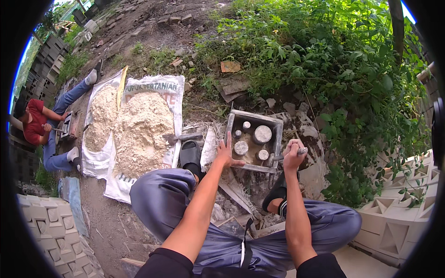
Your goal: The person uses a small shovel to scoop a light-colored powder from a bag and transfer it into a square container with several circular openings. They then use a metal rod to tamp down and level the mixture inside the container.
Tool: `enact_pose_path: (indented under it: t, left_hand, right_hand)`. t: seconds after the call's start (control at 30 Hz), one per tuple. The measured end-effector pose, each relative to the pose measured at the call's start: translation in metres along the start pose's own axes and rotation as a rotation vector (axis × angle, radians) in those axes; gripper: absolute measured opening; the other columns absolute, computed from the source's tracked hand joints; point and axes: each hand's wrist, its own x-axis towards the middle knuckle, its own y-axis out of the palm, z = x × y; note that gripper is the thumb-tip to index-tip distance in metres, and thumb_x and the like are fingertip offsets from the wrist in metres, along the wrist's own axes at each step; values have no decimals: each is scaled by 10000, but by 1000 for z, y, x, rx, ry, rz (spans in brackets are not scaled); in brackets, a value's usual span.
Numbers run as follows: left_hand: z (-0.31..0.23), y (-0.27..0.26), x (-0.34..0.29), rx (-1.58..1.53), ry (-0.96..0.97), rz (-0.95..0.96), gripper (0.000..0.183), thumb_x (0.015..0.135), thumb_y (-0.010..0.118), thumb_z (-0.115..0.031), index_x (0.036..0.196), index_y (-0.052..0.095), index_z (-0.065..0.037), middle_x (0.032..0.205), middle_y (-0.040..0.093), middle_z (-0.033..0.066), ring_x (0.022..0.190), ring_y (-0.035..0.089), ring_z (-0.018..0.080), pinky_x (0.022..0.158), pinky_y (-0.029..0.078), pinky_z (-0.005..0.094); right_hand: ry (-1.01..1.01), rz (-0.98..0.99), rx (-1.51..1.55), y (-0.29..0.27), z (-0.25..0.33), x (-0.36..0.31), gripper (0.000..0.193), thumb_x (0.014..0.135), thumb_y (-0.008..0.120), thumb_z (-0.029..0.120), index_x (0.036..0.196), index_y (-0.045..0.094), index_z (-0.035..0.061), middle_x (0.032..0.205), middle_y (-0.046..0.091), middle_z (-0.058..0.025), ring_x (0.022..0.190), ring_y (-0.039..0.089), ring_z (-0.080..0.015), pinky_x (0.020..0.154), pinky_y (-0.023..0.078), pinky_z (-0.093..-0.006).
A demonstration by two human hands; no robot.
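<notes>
A square grey box mould (232, 121) sits on the ground between my feet. Inside it stand several round, pale-topped cylinders, the largest cylinder (263, 134) at the far right. My left hand (225, 155) rests with fingers spread at the mould's near-left corner, one finger along its left wall and the thumb along the near edge. At the right side, my right hand (293, 155) is closed around a short rod-like tool (302, 151). The tool's grey end reaches toward the mould's right wall; whether it touches cannot be seen.
On the left, pale sandy powder (143, 120) is heaped on white sacks (174, 85), with a trowel (183, 137) lying at its edge. A co-worker in a red shirt (34, 121) sits farther left. Patterned blocks (394, 213) are stacked at right, below dense plants (343, 69).
</notes>
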Motion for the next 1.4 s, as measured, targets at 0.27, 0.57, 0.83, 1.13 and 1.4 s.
enact_pose_path:
  t: [0.27, 0.57, 0.83, 1.13, 1.4]
  left_hand:
    - [18, 1, -2, -9, -8, -26, 1553, 391, 842, -600, 1397, -270, -197, 1407, 91, 390, 1292, 177, 550, 1071, 219, 549]
    - [2, -3, -3, -9, -72, 10, 1553, 389, 877, -529, 1401, -262, -232, 1434, 85, 350, 1298, 196, 526, 1072, 240, 529]
    - [7, -2, -3, -1, -45, -36, 1551, 388, 870, -548, 1402, -260, -234, 1429, 94, 354, 1296, 208, 521, 1072, 243, 526]
    - [6, -8, -5, -46, -52, 9, 1533, 418, 874, -524, 1389, -281, -254, 1425, 27, 391, 1333, 97, 526, 1092, 188, 528]
    - [10, 1, -6, -11, -42, -25, 1522, 426, 866, -536, 1403, -257, -222, 1418, 98, 371, 1287, 199, 542, 1065, 243, 542]
  right_hand:
    - [135, -112, 148, 17, 64, 3, 164, 790, 409, 42, 641, 480, 34, 524, 385, 28, 393, 322, -46, 354, 256, -217]
    - [58, -64, -3, 16, -6, -8, 145, 791, 406, 12, 728, 537, 12, 550, 412, 35, 467, 355, -30, 422, 256, -222]
    - [174, 444, 25, 5, 9, 4, 144, 877, 520, 96, 791, 611, 26, 572, 425, 70, 458, 347, -15, 409, 249, -209]
    - [5, -106, -324, 32, 42, -15, 237, 949, 520, 226, 876, 532, 1, 667, 494, 7, 565, 420, -58, 506, 354, -235]
    - [5, 349, -80, 12, 27, -19, 483, 946, 497, 177, 492, 404, 44, 424, 381, 25, 353, 335, -55, 344, 233, -246]
